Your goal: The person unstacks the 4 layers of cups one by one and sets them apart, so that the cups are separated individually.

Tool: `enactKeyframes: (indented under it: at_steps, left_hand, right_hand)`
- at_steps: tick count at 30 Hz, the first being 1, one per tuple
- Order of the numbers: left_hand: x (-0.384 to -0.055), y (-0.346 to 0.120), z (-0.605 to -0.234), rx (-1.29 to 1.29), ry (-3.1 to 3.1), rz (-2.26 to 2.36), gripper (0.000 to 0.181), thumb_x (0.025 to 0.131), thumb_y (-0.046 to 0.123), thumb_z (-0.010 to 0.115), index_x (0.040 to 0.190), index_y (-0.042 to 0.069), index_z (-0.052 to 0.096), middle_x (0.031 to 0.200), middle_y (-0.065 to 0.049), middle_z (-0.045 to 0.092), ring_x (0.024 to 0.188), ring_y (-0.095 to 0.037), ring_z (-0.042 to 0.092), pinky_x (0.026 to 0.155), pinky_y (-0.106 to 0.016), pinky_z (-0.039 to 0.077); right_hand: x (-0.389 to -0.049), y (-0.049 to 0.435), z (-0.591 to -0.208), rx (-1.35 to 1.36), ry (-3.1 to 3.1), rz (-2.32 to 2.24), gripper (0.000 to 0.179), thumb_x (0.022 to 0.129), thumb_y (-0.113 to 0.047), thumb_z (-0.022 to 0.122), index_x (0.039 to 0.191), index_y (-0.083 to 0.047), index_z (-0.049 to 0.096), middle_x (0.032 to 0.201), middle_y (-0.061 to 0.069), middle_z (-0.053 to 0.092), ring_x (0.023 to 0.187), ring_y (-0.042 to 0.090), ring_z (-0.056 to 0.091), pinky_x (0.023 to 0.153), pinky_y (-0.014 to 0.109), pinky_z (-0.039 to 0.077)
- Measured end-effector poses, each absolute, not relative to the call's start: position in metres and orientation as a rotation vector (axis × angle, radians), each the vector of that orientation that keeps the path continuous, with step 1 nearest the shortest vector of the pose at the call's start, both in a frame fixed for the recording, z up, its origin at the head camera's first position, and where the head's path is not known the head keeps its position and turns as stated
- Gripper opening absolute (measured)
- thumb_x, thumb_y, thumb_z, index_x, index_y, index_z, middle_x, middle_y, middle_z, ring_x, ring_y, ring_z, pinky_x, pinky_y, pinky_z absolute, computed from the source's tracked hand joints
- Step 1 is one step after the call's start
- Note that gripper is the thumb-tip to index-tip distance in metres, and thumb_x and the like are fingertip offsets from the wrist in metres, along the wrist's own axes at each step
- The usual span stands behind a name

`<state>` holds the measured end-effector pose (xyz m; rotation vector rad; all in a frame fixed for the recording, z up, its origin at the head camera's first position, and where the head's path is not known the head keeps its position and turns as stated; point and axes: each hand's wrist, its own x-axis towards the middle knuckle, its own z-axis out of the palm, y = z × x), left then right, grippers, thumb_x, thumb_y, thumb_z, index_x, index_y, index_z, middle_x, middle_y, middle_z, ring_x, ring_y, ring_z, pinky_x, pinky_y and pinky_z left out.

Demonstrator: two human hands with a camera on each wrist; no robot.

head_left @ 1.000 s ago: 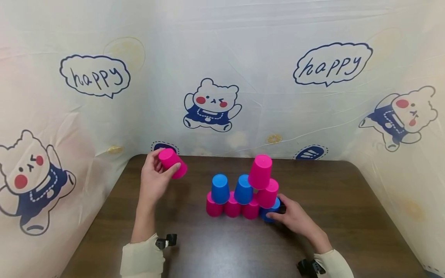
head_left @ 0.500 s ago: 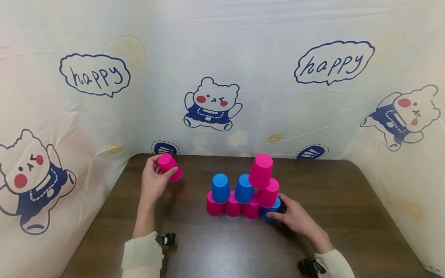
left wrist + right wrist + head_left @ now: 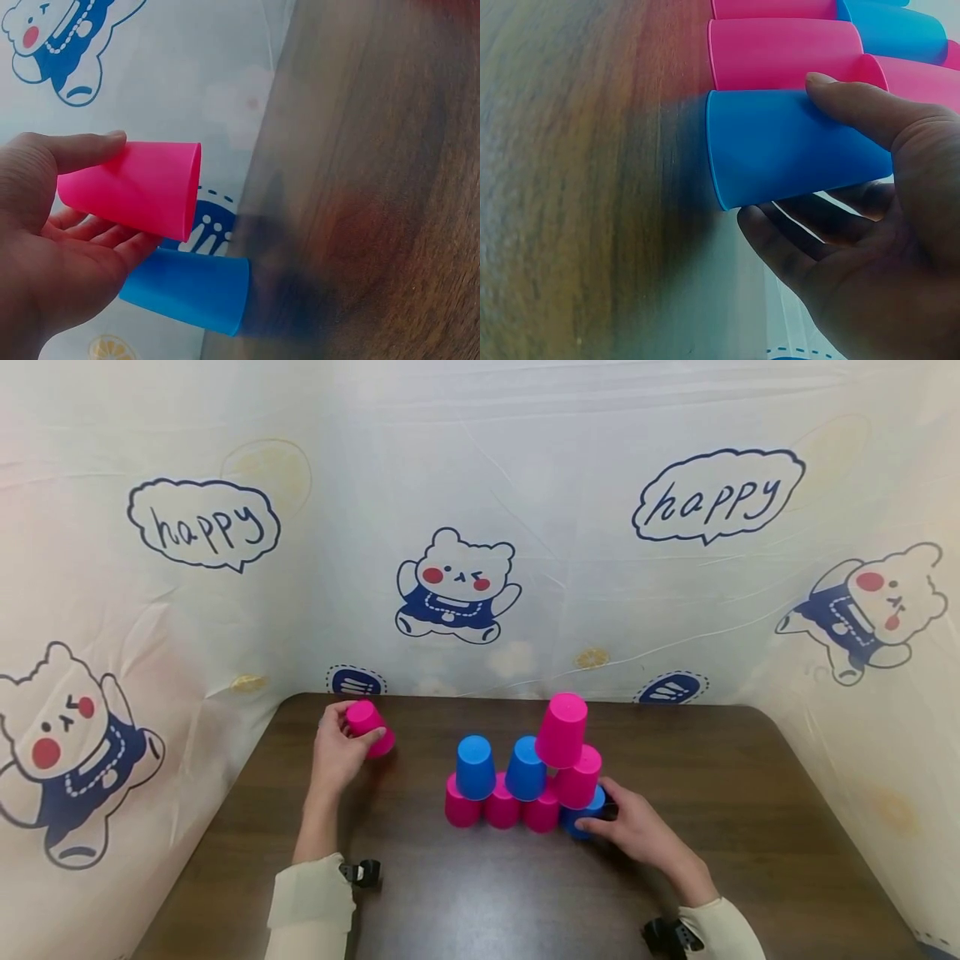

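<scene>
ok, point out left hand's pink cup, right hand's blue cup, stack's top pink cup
Held pink cup [image 3: 139, 187]: left wrist view, side wall.
Gripped blue cup [image 3: 784, 146]: right wrist view, side wall.
Top pink cup [image 3: 562, 737]: head view, side wall.

left wrist: blue cup, base seemingly hidden | head: sleeves, left bear cropped

Table: dark brown wood
Cloth: pale, behind and beside the table
Bears: printed, red-cheeked
Speech bubbles: read "happy"

Person wearing a pale cream cloth left sleeve and matching right sleeve, each cuff bearing a small black boxy wrist camera.
</scene>
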<state>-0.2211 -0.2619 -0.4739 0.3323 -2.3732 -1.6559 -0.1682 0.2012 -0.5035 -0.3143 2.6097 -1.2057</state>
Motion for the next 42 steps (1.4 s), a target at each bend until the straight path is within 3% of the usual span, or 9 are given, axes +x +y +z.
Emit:
enactKeyframes:
  at_steps: [24,42]
  left_hand:
    - [-0.243,-0.259,-0.489,0.369,-2.566,-1.619,0.075,0.093,0.002,0.077,0.153,0.007,0.033,0.157,-0.023,0.043,0.146,-0.045,0.041,0.115,-0.064,0.044]
    - [-0.256,-0.26,-0.501,0.384,-2.6,-1.57,0.074,0.093,0.0,0.075,0.152,0.005,0.032,0.157,-0.026,0.041,0.145,-0.048,0.04,0.115,-0.066,0.043]
  right_hand:
    - [-0.168,0.201,-0.503,-0.305,2.606,-1.218,0.07,0.09,-0.038,0.084,0.149,-0.017,0.053,0.14,0.006,0.066,0.128,0.032,0.062,0.108,0.059,0.052]
    - [-0.167,0.201,-0.501,-0.314,2.603,-1.222,0.066,0.091,-0.036,0.083,0.148,-0.016,0.055,0.138,0.007,0.067,0.127,0.032,0.062,0.108,0.06,0.051]
